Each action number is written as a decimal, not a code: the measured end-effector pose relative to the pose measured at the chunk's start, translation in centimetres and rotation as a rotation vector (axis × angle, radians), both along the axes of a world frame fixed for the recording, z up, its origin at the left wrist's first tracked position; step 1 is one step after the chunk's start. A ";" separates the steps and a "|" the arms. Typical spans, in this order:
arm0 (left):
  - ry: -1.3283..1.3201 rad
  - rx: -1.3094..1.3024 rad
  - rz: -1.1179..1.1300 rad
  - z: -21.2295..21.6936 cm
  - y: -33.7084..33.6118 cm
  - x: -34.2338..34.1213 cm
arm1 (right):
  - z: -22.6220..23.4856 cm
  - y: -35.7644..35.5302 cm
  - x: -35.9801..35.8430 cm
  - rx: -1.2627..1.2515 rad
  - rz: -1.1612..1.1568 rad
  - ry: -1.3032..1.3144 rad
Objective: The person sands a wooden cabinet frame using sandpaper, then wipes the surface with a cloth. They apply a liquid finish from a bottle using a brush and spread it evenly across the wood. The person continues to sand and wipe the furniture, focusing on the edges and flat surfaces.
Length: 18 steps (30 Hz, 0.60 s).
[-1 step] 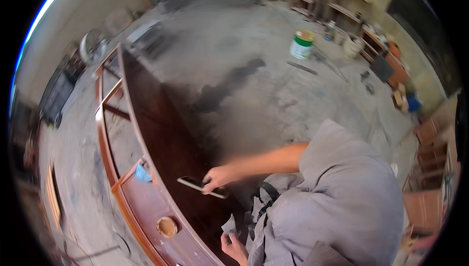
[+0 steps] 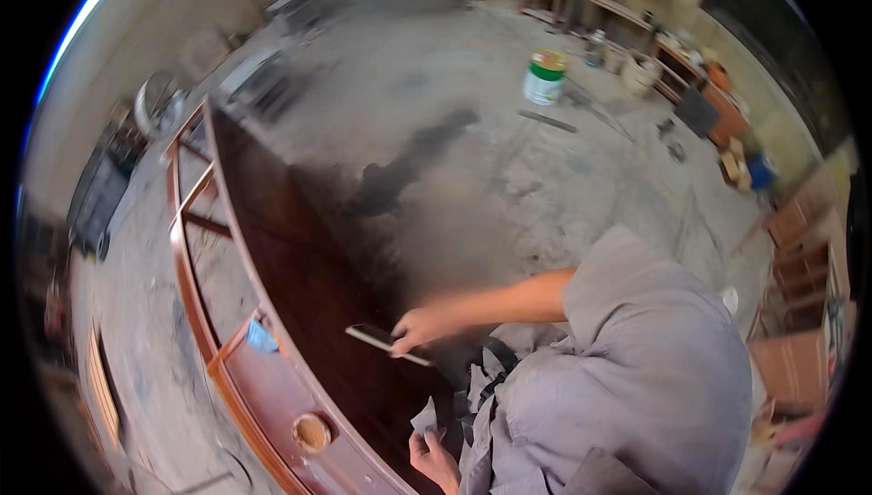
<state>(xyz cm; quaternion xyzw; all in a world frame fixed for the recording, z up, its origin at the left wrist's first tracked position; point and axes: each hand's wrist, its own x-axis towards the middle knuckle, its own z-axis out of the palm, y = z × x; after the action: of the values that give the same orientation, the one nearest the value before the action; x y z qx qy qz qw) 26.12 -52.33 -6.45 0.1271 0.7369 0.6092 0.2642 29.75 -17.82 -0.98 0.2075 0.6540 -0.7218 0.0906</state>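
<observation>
My right hand [image 2: 420, 331] is closed on a slim, flat rectangular thing [image 2: 368, 339] with a dark face and a pale edge. It is at the dark inner side of a reddish-brown wooden furniture piece [image 2: 313, 268]; I cannot tell whether the two touch. Lower down, my left hand [image 2: 434, 460] pinches a small, pale grey pointed piece [image 2: 424, 418]. On the furniture's upper face rest a round, tan-filled container [image 2: 312, 433] and a crumpled light-blue piece [image 2: 262, 336]. The right hand is slightly blurred.
Open framing [image 2: 186, 222] runs along the furniture's far left. A white and green bucket [image 2: 545, 79] stands on the stained concrete floor, with a dark strip [image 2: 548, 121] close by. Shelves [image 2: 627, 12] and containers line the far right wall. A round fan [image 2: 158, 103] stands far left.
The whole view has shifted slightly. My right hand has moved a little to the right, away from the blue piece, and its flat thing now shows more edge-on. My left hand keeps its pinch.
</observation>
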 end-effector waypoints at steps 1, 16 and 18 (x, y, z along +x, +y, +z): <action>0.016 0.001 -0.112 0.1 1.2 -1.0 | -2.2 0.6 4.5 0.004 -0.120 -0.055; -0.014 0.013 -0.631 0.0 25.0 9.4 | -14.3 4.4 49.8 -0.395 -1.279 -0.538; 0.049 -0.040 -0.618 -3.3 28.0 11.2 | -17.2 6.6 53.5 -0.450 -1.279 -0.540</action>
<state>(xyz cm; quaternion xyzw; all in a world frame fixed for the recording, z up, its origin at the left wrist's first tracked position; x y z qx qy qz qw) 37.36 -24.34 -9.77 0.3544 0.6814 0.4820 0.4217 83.27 -11.18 -18.13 0.6962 0.1955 -0.6742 -0.1502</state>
